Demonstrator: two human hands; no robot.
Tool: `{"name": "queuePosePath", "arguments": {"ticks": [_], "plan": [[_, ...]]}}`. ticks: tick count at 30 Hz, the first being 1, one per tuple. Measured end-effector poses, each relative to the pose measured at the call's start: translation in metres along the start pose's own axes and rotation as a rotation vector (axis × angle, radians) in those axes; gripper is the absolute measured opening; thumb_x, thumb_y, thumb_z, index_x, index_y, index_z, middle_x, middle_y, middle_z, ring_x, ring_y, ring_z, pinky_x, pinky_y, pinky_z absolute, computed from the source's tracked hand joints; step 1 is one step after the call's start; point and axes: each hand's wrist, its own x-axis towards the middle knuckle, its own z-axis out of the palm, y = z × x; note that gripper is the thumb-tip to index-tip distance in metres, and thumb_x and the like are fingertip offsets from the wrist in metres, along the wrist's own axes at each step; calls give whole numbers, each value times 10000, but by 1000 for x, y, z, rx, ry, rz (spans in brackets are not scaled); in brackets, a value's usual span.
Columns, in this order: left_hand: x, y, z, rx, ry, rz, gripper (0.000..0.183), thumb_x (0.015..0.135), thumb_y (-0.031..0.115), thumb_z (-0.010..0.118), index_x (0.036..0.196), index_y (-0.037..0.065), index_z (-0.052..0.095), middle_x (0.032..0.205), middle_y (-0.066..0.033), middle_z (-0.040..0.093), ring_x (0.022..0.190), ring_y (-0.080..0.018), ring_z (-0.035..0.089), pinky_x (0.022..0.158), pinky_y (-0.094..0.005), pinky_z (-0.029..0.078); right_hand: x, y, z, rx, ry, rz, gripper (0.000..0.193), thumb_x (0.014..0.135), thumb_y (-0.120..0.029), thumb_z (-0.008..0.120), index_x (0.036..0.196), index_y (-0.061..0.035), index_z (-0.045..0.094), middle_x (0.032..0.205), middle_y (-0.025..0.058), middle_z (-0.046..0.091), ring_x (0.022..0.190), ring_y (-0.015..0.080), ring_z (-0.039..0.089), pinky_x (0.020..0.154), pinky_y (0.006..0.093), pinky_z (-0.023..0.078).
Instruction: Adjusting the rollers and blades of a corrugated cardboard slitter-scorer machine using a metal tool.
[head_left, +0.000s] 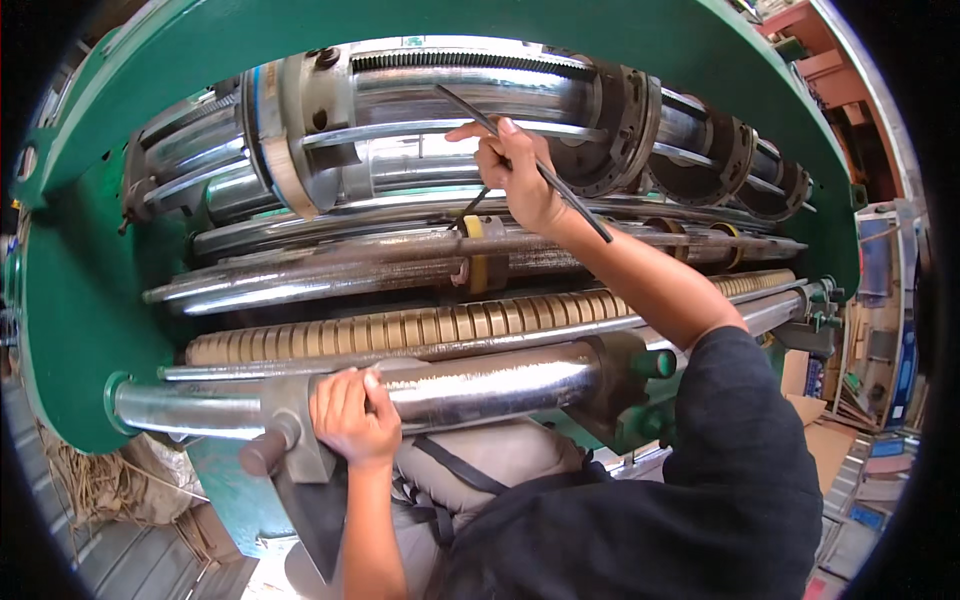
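Flattened brown cardboard sheets lean at the right edge beside the machine, with blue and grey flat packages stacked lower down; their markings are too small to make out. A blue upright panel stands at the far right.

The right hand is raised into the large green steel machine frame, closed around a thin dark metal rod that runs slantwise from upper left to lower right across the fist. The rod's upper tip lies against the shiny grooved steel drum. Just under the hand, a yellow ring sits on a dull brown shaft.

The left hand is curled over the polished thick steel roller at the front, gripping it next to a grey metal clamp block. Between the two hands a tan ribbed roller crosses the frame. The dark sleeve of the right arm covers the roller's right end.
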Motion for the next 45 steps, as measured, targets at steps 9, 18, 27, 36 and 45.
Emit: {"name": "queuePosePath", "arguments": {"ticks": [9,18,27,36,45], "plan": [[3,1,-1,-18,-113,-36,228,932,139,545,782,52,692,814,-107,691,849,-318,671,809,-430,490,-13,21,-3,17,69,35,709,1073,-514,259,1209,45,675,549,-76,279,511,56,257,530,258,215],[-2,-2,0,11,-164,-60,260,960,157,512,799,62,693,843,-79,717,831,-309,675,809,-429,501,-14,18,-10,-18,24,50,792,1044,-585,276,1276,73,652,539,-75,269,499,50,259,526,259,210],[-7,-6,1,-5,-156,-80,254,949,185,516,810,87,705,856,-42,735,842,-278,689,812,-409,502,-15,4,-4,-90,-42,-17,786,1048,-553,260,1281,87,650,539,-69,274,493,60,273,517,271,238],[-4,-4,1,-3,-149,-71,260,956,187,518,805,86,704,841,-39,735,824,-269,690,806,-397,506,-16,21,-11,-123,-152,-68,661,1027,-447,302,1314,28,660,529,-30,385,473,112,417,509,308,369],[-7,-7,2,-9,-131,-47,278,964,194,515,797,83,708,837,-43,735,806,-263,689,789,-386,515,-20,17,-3,-205,-275,-164,568,981,-358,379,1298,15,668,576,66,517,467,203,491,538,342,446]]}}
